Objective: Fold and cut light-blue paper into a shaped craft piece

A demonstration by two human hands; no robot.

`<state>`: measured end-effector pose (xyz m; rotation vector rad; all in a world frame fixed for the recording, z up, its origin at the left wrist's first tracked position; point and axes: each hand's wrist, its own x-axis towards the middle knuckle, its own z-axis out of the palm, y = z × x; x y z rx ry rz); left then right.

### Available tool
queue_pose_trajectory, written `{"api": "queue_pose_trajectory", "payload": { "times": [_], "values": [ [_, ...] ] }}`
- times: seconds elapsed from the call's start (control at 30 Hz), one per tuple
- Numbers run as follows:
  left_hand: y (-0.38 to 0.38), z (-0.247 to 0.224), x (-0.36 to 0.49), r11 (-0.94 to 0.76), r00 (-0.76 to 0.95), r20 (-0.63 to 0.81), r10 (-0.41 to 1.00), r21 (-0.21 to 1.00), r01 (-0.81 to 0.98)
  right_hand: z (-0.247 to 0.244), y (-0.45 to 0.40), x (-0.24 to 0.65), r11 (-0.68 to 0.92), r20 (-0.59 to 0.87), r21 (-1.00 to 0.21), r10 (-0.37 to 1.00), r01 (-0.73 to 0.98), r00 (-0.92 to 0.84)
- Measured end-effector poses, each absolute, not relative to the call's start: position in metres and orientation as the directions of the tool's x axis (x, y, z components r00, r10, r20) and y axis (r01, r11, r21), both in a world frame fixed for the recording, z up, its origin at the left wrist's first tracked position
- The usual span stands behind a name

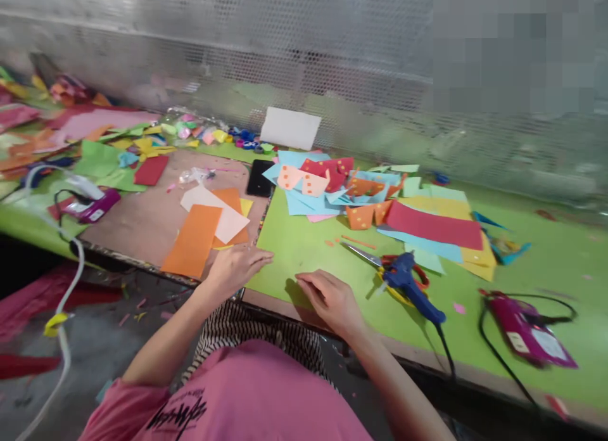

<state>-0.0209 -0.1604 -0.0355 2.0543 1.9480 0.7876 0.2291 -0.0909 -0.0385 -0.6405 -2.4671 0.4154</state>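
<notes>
My left hand (240, 267) rests at the table's front edge beside an orange paper strip (194, 239), its fingers stretched loosely to the right with nothing seen in them. Facing it across a small gap, my right hand (332, 300) lies on the green tabletop (285, 257). Its fingers are slightly bent and a little apart, and no object shows between them. To its right are scissors (363, 254) with a blue glue gun (412, 282) lying over their handles. A pale pink sheet (216, 214) partly covers orange and yellow papers above my left hand.
Dotted orange paper pieces (363, 217), a red strip (434, 225) and blue sheets lie beyond my right hand. A black phone (259, 178) is near the middle. Purple boxes with cables stand right (532, 330) and left (92, 206). A white cable (78, 270) hangs at the left.
</notes>
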Motion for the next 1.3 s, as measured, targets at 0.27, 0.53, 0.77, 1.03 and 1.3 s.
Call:
{"api": "queue_pose_trajectory", "payload": {
  "times": [0.27,0.53,0.77,1.03,1.3],
  "values": [
    [-0.163,-0.022,-0.031,0.009,-0.15,0.278,0.949,0.452,0.892,-0.041,-0.093,0.225,0.91,0.484,-0.297,0.405,0.29,-0.776],
    [-0.148,0.023,-0.088,0.237,-0.325,0.19,0.927,0.376,0.896,-0.041,-0.1,0.223,0.911,0.461,-0.304,0.395,0.277,-0.795],
    [-0.073,0.034,-0.093,0.054,-0.108,0.159,0.981,0.313,0.948,-0.046,-0.102,0.225,0.886,0.4,-0.301,0.453,0.353,-0.797],
    [0.016,0.006,-0.026,-0.164,0.158,0.05,0.986,0.146,0.976,-0.052,-0.1,0.225,0.887,0.406,-0.253,0.459,0.385,-0.791],
    [0.042,-0.004,0.01,-0.256,0.256,-0.015,0.967,0.001,0.967,-0.051,-0.102,0.225,0.891,0.395,-0.226,0.454,0.395,-0.799]
  ]
}}
